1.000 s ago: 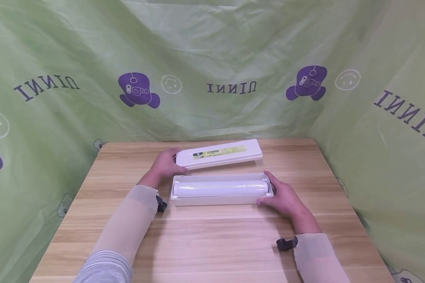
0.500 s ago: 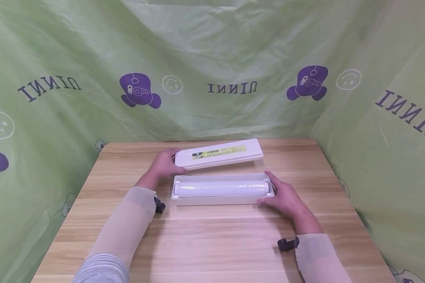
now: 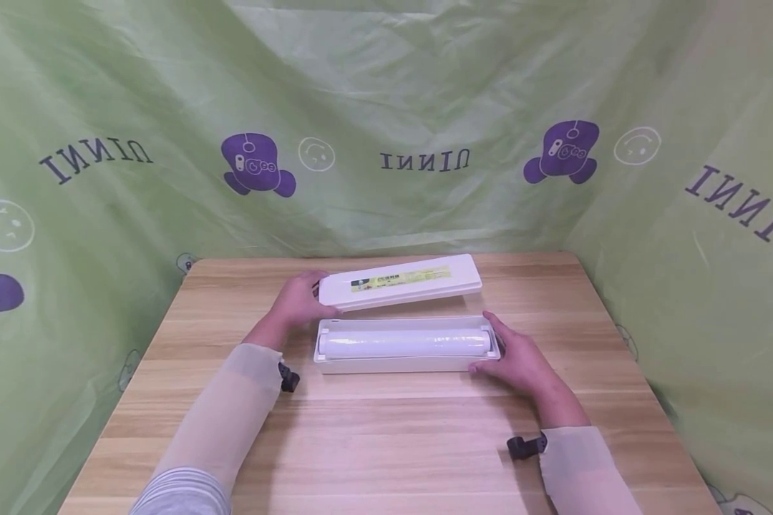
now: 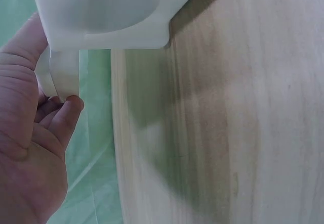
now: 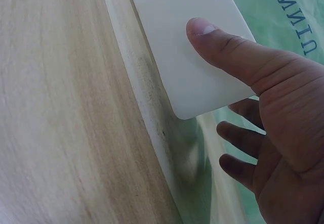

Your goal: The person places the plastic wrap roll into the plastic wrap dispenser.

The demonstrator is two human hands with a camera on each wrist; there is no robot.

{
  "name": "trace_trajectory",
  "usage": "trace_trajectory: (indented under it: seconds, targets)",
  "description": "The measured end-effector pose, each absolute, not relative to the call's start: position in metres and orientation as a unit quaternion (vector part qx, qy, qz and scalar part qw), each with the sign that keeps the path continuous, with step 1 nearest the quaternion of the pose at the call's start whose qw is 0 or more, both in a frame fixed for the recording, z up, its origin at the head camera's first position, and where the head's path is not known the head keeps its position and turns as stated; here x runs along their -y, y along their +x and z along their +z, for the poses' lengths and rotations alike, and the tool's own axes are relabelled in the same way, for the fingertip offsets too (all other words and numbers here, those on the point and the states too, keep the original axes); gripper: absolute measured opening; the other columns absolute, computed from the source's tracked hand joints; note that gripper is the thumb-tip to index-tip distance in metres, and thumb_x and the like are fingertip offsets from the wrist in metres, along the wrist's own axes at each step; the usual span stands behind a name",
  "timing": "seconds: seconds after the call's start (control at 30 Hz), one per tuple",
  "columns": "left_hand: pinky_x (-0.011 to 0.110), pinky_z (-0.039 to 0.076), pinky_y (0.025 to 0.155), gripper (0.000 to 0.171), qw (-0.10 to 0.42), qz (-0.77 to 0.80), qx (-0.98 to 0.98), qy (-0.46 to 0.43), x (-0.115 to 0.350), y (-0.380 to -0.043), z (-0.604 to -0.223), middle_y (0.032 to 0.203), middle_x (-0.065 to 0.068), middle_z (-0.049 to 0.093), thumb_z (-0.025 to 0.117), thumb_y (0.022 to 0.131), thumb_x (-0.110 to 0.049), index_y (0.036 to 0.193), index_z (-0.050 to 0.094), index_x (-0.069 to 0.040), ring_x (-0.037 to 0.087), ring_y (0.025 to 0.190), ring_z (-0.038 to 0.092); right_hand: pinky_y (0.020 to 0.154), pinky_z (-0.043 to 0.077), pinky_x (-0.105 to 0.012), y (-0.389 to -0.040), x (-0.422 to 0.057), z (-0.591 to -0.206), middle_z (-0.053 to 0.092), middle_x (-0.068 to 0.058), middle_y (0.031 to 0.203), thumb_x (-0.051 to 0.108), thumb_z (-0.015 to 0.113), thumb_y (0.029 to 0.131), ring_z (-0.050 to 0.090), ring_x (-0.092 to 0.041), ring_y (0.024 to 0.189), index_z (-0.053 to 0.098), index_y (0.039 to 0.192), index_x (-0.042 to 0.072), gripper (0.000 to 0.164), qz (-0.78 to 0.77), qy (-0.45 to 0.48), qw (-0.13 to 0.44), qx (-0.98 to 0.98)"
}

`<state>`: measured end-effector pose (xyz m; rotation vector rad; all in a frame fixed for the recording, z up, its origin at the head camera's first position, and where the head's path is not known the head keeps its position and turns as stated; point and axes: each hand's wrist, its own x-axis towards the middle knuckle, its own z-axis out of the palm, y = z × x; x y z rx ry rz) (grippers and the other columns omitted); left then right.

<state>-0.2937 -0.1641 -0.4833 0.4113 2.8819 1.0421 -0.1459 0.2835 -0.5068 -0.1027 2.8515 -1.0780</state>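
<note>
In the head view a long white box (image 3: 396, 366) stands on the table with its top uncovered. Inside lies a roll of cling film (image 3: 406, 343) in a clear glossy layer. My right hand (image 3: 518, 361) grips the box's right end. The right wrist view shows the thumb (image 5: 207, 34) on the box's side wall, the other fingers around the end. Behind the box, my left hand (image 3: 296, 300) holds the left end of the white lid (image 3: 460, 274), which bears a yellow and dark label (image 3: 399, 277). The lid slants, its right end farther back, with a shadow beneath.
The wooden table (image 3: 386, 443) reaches back to a green printed curtain (image 3: 386, 86) that hangs on three sides. A black wrist mount (image 3: 288, 377) sits on the left forearm, and another black mount (image 3: 524, 447) on the right.
</note>
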Motion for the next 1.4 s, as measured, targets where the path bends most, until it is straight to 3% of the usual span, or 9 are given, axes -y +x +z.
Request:
trace_trajectory:
  seconds: [0.33, 0.87, 1.13, 1.4]
  targets:
    - [0.054, 0.042, 0.116, 0.102, 0.016, 0.333, -0.931, 0.150, 0.167, -0.289, -0.476, 0.146, 0.019, 0.058, 0.098, 0.059, -0.040, 0.144, 0.057, -0.002, 0.039, 0.134, 0.053, 0.118, 0.036, -0.060, -0.145, -0.284, -0.505, 0.048, -0.028, 0.153, 0.048, 0.095, 0.069, 0.048, -0.046, 0.139, 0.025, 0.166, 0.018, 0.123, -0.354, -0.045, 0.042, -0.933]
    - [0.052, 0.043, 0.115, 0.094, -0.003, 0.320, -0.932, 0.168, 0.173, -0.279, -0.471, 0.143, 0.014, 0.060, 0.098, 0.061, -0.044, 0.139, 0.062, -0.008, 0.036, 0.133, 0.054, 0.121, 0.029, -0.061, -0.144, -0.285, -0.501, 0.037, -0.026, 0.161, 0.058, 0.091, 0.070, 0.037, -0.047, 0.146, 0.013, 0.168, 0.029, 0.128, -0.355, -0.047, 0.042, -0.933]
    - [0.053, 0.041, 0.116, 0.097, -0.007, 0.318, -0.932, 0.174, 0.174, -0.275, -0.468, 0.146, 0.015, 0.058, 0.097, 0.060, -0.047, 0.140, 0.062, -0.008, 0.038, 0.136, 0.052, 0.121, 0.028, -0.063, -0.149, -0.287, -0.494, 0.031, -0.024, 0.165, 0.065, 0.085, 0.074, 0.033, -0.051, 0.147, 0.012, 0.168, 0.016, 0.129, -0.338, -0.063, 0.022, -0.939]
    - [0.050, 0.048, 0.112, 0.093, -0.007, 0.340, -0.924, 0.174, 0.174, -0.268, -0.466, 0.144, 0.015, 0.059, 0.099, 0.060, -0.044, 0.137, 0.063, -0.006, 0.035, 0.131, 0.057, 0.120, 0.025, -0.067, -0.156, -0.287, -0.487, 0.023, -0.017, 0.170, 0.069, 0.076, 0.081, 0.029, -0.052, 0.148, 0.002, 0.168, 0.021, 0.124, -0.347, -0.056, 0.018, -0.936]
